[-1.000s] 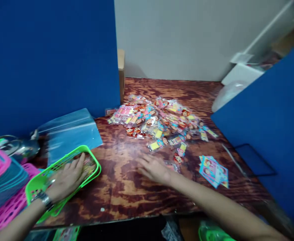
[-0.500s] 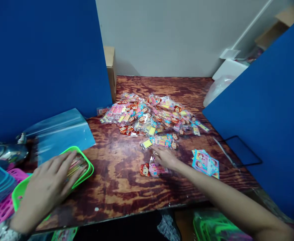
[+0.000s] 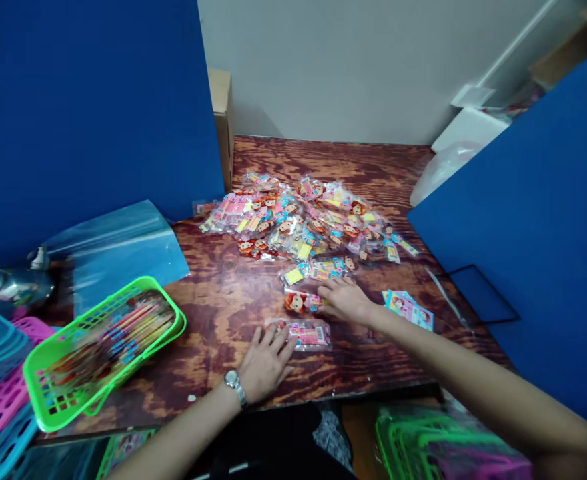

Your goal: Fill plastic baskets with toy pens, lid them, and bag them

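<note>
My left hand (image 3: 265, 365), with a silver watch at the wrist, lies flat at the table's front. Its fingers are stretched, their tips on the left end of a clear packet (image 3: 311, 335) that holds pink pieces and shows a barcode. Just behind it, my right hand (image 3: 346, 301) has its bent fingers over the right end of another packet (image 3: 299, 302), printed with a red-haired doll figure. The thumb is partly hidden. Beyond both hands spreads a heap of similar doll packets (image 3: 293, 223).
At left stands a green basket (image 3: 36, 383) of thin packed items, with a clear plastic bag (image 3: 123, 247) behind it. Printed cards (image 3: 408, 310) lie right of my right hand. Blue panels (image 3: 93, 113) flank the wooden table (image 3: 213, 293). Green baskets (image 3: 413, 440) sit below its edge.
My left hand has left the green basket and moved right onto the front packet. My right hand has shifted slightly right, and a second doll packet now lies at its fingers.
</note>
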Available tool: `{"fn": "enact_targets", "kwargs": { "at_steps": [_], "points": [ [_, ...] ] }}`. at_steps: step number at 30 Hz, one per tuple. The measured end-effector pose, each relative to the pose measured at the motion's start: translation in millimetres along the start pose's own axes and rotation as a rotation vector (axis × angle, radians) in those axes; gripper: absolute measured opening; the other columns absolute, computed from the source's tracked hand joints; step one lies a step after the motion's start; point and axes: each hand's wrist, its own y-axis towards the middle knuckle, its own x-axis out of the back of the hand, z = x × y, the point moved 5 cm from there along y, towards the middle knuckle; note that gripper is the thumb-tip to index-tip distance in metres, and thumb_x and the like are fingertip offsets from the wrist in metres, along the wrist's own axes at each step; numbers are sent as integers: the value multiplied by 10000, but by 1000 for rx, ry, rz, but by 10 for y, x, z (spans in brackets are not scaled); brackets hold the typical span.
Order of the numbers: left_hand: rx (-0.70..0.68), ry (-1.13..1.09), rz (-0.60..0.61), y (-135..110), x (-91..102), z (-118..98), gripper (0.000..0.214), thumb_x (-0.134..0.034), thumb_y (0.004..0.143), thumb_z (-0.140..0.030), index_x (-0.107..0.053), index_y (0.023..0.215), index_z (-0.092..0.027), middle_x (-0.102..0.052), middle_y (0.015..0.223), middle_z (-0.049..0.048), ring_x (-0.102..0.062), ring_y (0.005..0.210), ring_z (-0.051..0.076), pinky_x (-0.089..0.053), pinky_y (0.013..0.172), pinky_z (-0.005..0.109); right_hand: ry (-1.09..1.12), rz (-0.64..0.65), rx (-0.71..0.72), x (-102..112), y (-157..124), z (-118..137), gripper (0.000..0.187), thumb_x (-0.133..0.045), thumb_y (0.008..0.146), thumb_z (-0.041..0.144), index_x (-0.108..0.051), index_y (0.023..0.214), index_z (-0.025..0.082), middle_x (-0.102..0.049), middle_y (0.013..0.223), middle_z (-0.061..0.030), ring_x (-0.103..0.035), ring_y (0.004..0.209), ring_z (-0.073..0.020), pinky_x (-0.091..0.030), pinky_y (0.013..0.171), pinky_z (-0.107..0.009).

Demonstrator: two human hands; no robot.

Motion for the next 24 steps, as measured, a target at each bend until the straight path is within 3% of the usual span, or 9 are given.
{"fn": "enact_targets", "kwargs": {
  "at_steps": [3,7,9,11,13,15,18,21,24],
  "points": [
    [9,-39,-78,-128,86,48,413,-416,907,-274,-407,1312,-193,-469,1335,117,-386,1239,291,-332,999,492,161,-8,46,5,-102,246,365,-483,876,443,-567,1117,181,-566,1198,-128,-540,1054,-246,-422,872,-349],
    [155,-199,-254,-212,262,284,240,-365,895,-154,-590,976,-151,-627,928,91,-563,869,193,-467,811,343,157,77,112,-238,-224,660,338,-600,808,374,-597,1054,143,-526,1262,-163,-516,1094,-286,-408,908,-377],
    [238,-220,-355,-156,379,444,253,-348,906,-174,-599,915,-147,-611,809,75,-556,765,180,-479,736,323,135,61,46,-322,-238,727,308,-595,811,302,-583,1082,153,-563,1207,-158,-527,1066,-293,-398,904,-418],
    [230,-182,-410,30,492,558,259,-356,912,-200,-598,988,-148,-614,883,89,-559,835,192,-476,771,339,155,49,23,-338,-230,709,416,-599,797,262,-518,1196,175,-598,1147,-139,-540,1034,-287,-399,886,-433],
    [148,-94,-373,337,548,624,305,-379,906,-210,-546,1156,-156,-567,1149,125,-509,1059,235,-442,884,391,187,71,41,-301,-209,602,509,-632,751,252,-492,1234,173,-618,1104,-135,-550,1012,-284,-413,857,-407],
    [89,12,-242,671,512,684,390,-402,900,-229,-457,1283,-177,-438,1351,129,-377,1240,289,-390,954,457,233,100,58,-236,-179,399,385,-624,748,282,-578,1111,164,-641,1028,-125,-576,947,-268,-433,803,-360],
    [53,86,-108,989,405,754,397,-402,911,-281,-446,1299,-207,-437,1373,103,-337,1280,309,-365,966,503,363,-7,-53,-128,-84,-68,226,-533,814,310,-630,966,174,-647,951,-96,-592,890,-228,-439,770,-314],
    [43,107,-90,991,324,730,418,-406,914,-333,-439,1305,-189,-464,1347,123,-387,1245,304,-328,991,518,393,-166,-251,-129,72,-502,301,-508,821,264,-589,1095,169,-578,1166,-123,-493,1134,-255,-387,914,-364],
    [64,137,-83,756,264,601,495,-424,902,-384,-416,1321,-120,-461,1328,183,-379,1245,323,-279,1016,524,345,-142,-289,-241,268,-604,350,-529,788,241,-583,1116,132,-493,1290,-174,-366,1262,-310,-301,1001,-461]
  ]
}}
